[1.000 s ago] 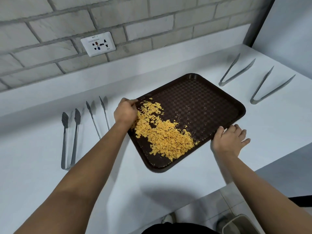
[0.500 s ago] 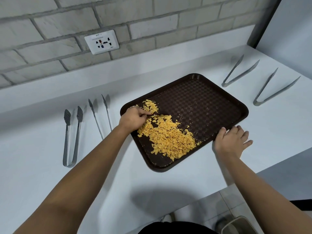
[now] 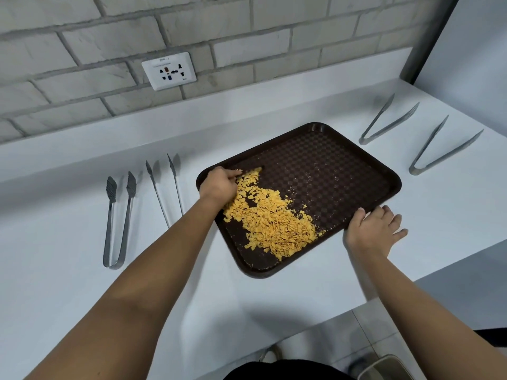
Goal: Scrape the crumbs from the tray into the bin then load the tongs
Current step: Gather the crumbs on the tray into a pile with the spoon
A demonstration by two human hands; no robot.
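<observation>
While my left hand [image 3: 219,185] rakes with curled fingers through the crumbs [image 3: 271,220] at the tray's [image 3: 356,171] nine o'clock, gripping nothing I can see, my right hand [image 3: 374,229], fingers spread, braces the rim at four o'clock so it can't slide. Tongs [image 3: 118,220] wait at both sides (unloaded). The bin [image 3: 389,368] is cut off at five o'clock.

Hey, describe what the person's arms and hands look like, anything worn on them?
Both forearms are bare, with no sleeve in view. The left hand and right hand wear no gloves, and no rings, watch or bracelet show. Nothing is marked on them.
</observation>
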